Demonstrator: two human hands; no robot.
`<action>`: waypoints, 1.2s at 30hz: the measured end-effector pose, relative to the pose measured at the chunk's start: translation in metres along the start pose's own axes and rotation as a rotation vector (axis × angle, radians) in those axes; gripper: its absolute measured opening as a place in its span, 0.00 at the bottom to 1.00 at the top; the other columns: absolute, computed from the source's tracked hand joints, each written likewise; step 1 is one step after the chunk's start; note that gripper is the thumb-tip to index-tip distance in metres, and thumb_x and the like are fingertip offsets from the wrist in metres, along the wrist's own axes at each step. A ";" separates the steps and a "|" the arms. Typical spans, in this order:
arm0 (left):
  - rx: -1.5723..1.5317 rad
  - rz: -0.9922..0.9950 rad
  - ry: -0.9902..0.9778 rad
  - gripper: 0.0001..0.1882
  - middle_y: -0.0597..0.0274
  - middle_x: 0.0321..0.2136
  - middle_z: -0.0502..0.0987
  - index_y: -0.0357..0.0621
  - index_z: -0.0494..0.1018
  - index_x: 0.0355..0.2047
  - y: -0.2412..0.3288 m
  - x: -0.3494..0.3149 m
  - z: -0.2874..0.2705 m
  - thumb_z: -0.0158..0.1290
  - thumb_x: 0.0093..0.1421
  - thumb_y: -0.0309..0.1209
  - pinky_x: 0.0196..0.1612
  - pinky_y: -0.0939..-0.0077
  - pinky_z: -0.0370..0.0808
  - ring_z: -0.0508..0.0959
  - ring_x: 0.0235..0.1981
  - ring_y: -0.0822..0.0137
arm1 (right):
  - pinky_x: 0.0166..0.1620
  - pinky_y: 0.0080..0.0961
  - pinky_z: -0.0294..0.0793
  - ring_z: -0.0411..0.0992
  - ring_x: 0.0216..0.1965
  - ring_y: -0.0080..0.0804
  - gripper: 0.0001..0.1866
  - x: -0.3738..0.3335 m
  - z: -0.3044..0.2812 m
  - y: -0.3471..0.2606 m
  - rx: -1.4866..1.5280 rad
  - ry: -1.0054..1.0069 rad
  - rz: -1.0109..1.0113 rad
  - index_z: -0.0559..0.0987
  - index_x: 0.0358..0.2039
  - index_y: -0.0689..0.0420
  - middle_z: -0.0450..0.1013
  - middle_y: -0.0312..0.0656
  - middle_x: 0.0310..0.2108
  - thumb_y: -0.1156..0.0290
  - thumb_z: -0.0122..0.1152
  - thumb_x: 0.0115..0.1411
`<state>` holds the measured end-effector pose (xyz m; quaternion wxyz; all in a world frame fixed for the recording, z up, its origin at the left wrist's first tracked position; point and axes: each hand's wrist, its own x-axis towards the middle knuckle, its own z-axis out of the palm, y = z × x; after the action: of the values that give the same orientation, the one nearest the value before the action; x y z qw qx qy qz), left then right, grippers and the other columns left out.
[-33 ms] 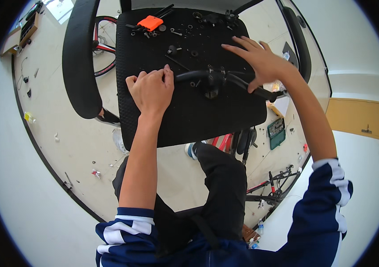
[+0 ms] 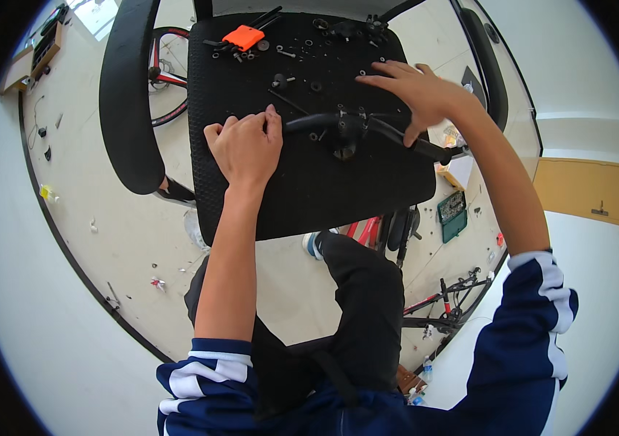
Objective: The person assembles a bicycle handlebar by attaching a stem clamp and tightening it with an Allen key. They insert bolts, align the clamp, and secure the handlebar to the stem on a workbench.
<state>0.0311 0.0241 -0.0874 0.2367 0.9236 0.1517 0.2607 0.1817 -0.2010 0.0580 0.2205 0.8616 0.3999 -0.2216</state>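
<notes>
A black bicycle handlebar (image 2: 312,122) lies across the black chair seat (image 2: 324,196), its stem clamp (image 2: 346,140) at the middle. My left hand (image 2: 245,151) is wrapped round the bar's left end, covering it. Above the bar's right side, my right hand (image 2: 427,98) is open with fingers spread; its thumb tip is at the bar, and I cannot tell whether it touches. A thin dark rod (image 2: 288,101) lies just beyond the bar. Further back sit an orange hex key holder (image 2: 243,38), a bolt (image 2: 286,53) and several small nuts and washers.
Chair armrests (image 2: 129,102) flank the seat. A red-and-black wheel (image 2: 170,76) is on the floor at the left. To the right are a green case (image 2: 452,216) of small parts and a bicycle frame (image 2: 444,301). Small litter is scattered over the floor.
My right hand has shifted slightly up and to the left, its fingers still spread. The left hand keeps its grip on the bar.
</notes>
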 end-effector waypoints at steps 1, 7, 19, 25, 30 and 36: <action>0.001 0.006 -0.002 0.23 0.67 0.10 0.72 0.47 0.78 0.14 0.002 0.000 -0.001 0.53 0.65 0.41 0.40 0.65 0.60 0.73 0.19 0.66 | 0.68 0.56 0.55 0.50 0.73 0.45 0.68 0.013 -0.011 0.004 -0.055 -0.034 0.044 0.57 0.72 0.37 0.55 0.42 0.72 0.69 0.85 0.28; 0.011 -0.029 -0.058 0.24 0.66 0.10 0.72 0.47 0.77 0.13 0.003 0.003 -0.006 0.53 0.66 0.41 0.41 0.66 0.61 0.73 0.19 0.66 | 0.62 0.44 0.68 0.66 0.64 0.41 0.56 0.085 -0.021 -0.023 0.087 0.318 -0.128 0.67 0.66 0.43 0.67 0.40 0.63 0.69 0.83 0.33; 0.028 0.048 -0.036 0.22 0.65 0.14 0.76 0.47 0.78 0.15 -0.009 0.001 -0.002 0.52 0.66 0.41 0.41 0.64 0.60 0.76 0.24 0.64 | 0.65 0.40 0.65 0.68 0.62 0.43 0.57 0.035 -0.025 -0.127 0.831 0.391 -0.459 0.67 0.66 0.53 0.69 0.49 0.60 0.53 0.83 0.34; 0.019 0.026 -0.008 0.23 0.67 0.12 0.74 0.46 0.78 0.15 -0.006 0.002 -0.005 0.53 0.66 0.41 0.40 0.65 0.60 0.75 0.22 0.65 | 0.70 0.62 0.48 0.44 0.75 0.49 0.71 -0.033 -0.004 -0.075 0.047 0.325 -0.130 0.53 0.73 0.35 0.45 0.46 0.75 0.71 0.84 0.27; 0.023 -0.024 -0.053 0.24 0.66 0.09 0.71 0.47 0.78 0.13 0.003 0.004 -0.007 0.53 0.66 0.42 0.40 0.66 0.60 0.72 0.18 0.66 | 0.72 0.62 0.48 0.48 0.74 0.43 0.63 -0.024 0.009 0.003 -0.027 0.116 0.125 0.55 0.72 0.32 0.46 0.41 0.75 0.84 0.74 0.37; -0.008 -0.016 -0.045 0.24 0.66 0.10 0.72 0.47 0.78 0.14 0.006 0.006 -0.003 0.53 0.66 0.42 0.39 0.66 0.59 0.72 0.18 0.66 | 0.66 0.48 0.62 0.61 0.68 0.41 0.48 0.072 -0.007 -0.011 -0.014 0.248 0.012 0.64 0.67 0.42 0.63 0.42 0.67 0.73 0.75 0.45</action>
<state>0.0349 0.0225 -0.0795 0.2458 0.9271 0.1525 0.2384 0.2160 -0.1480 0.0211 0.1767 0.8833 0.4203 -0.1094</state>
